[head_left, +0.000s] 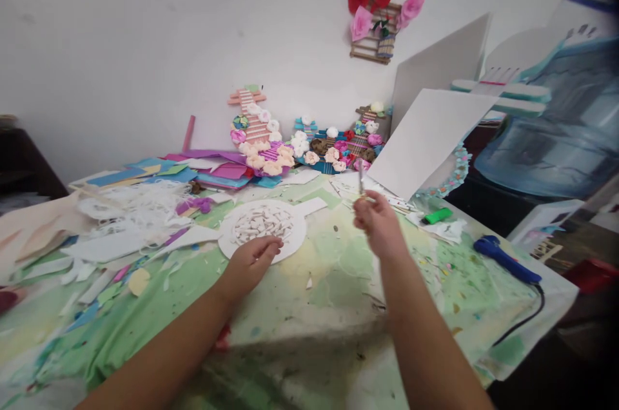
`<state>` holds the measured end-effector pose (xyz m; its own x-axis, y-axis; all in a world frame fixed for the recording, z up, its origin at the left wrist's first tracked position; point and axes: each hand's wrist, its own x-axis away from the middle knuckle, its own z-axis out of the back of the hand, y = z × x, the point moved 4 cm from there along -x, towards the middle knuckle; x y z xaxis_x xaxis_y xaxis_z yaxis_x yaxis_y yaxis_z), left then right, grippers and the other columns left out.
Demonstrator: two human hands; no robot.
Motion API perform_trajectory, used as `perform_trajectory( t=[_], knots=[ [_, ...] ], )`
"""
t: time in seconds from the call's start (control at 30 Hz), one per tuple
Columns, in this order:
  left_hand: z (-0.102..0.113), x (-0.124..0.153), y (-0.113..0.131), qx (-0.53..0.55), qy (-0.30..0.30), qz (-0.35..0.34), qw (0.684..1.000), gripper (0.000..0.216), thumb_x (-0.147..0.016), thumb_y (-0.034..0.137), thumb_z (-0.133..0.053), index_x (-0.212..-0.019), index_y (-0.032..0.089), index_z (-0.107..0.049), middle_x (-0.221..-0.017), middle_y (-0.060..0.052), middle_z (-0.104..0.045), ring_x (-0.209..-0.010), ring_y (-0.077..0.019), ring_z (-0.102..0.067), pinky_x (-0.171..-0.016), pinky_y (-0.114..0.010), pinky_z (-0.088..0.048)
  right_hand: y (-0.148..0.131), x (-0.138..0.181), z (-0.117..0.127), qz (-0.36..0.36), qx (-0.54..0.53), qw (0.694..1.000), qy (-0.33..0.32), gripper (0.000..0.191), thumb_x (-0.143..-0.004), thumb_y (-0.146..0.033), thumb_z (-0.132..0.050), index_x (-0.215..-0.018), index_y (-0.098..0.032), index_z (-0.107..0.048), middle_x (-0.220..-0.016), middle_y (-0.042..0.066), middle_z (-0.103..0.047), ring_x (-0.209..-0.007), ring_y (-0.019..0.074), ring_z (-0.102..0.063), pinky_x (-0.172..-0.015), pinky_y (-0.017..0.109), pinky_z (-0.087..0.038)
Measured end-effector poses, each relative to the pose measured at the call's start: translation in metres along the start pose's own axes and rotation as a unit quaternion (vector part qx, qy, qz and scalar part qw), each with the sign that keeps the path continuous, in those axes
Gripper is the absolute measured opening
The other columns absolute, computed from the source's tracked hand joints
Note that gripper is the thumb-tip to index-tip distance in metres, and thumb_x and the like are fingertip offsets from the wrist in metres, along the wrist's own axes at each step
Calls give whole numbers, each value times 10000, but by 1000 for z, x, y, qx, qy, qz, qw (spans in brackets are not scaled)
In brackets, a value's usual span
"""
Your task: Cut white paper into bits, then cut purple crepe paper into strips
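My left hand [251, 263] is at the front edge of a round white card piece [294, 239], fingers curled in toward the thumb. Whatever may be between them does not show. On the card lies a heap of small white cut pieces [261, 222]. Off to the right, my right hand [380, 220] is raised over the table, closed around a slim metal-tipped tool [360, 176] that points upward. Its exact kind is hard to make out.
Paper scraps and white shreds [135, 210] cover the table's left side. Flower-decorated crafts [265, 152] stand along the wall. At right are a green object [436, 216], a blue corded glue gun [505, 260], leaning white boards [430, 139] and a large water bottle [556, 126].
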<state>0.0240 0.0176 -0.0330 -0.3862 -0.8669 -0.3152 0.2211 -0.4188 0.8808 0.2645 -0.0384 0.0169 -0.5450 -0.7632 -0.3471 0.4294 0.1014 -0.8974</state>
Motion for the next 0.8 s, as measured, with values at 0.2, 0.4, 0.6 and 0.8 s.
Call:
perform_trajectory(
  t=[0.2, 0.4, 0.6, 0.8],
  knots=[
    [-7, 2, 10, -153, -71, -101, 980, 224, -699, 340, -411, -757, 223, -594, -747, -16, -603, -699, -157, -519, -617, -228, -370, 46, -28, 94, -107, 257, 960, 39, 569, -471, -487, -593, -916, -152, -477, -742, 78, -549, -658, 198, -514, -565, 317, -375],
    [-13, 11, 16, -228, -119, -171, 951, 246, -733, 323, -354, -741, 206, -570, -687, -25, -573, -651, -147, -488, -601, -239, -327, 87, -33, 88, -173, 406, 897, 18, 602, -454, -538, -570, -891, -131, -490, -900, 175, -550, -904, 308, -475, -704, 414, -338],
    [-12, 12, 14, -281, -126, -180, 934, 295, -761, 327, -304, -747, 187, -563, -707, -49, -573, -671, -150, -488, -616, -250, -325, 101, -43, 76, -186, 449, 874, -17, 557, -401, -450, -619, -848, -136, -508, -903, 191, -555, -901, 343, -478, -663, 420, -355],
    [-13, 14, 13, -287, -111, -226, 924, 292, -761, 310, -317, -771, 175, -576, -722, -63, -587, -687, -155, -501, -636, -260, -340, 109, -50, 88, -182, 441, 878, -48, 253, -437, -402, -601, -518, -187, -495, -583, 143, -556, -697, 306, -561, -522, 357, -362]
  ],
)
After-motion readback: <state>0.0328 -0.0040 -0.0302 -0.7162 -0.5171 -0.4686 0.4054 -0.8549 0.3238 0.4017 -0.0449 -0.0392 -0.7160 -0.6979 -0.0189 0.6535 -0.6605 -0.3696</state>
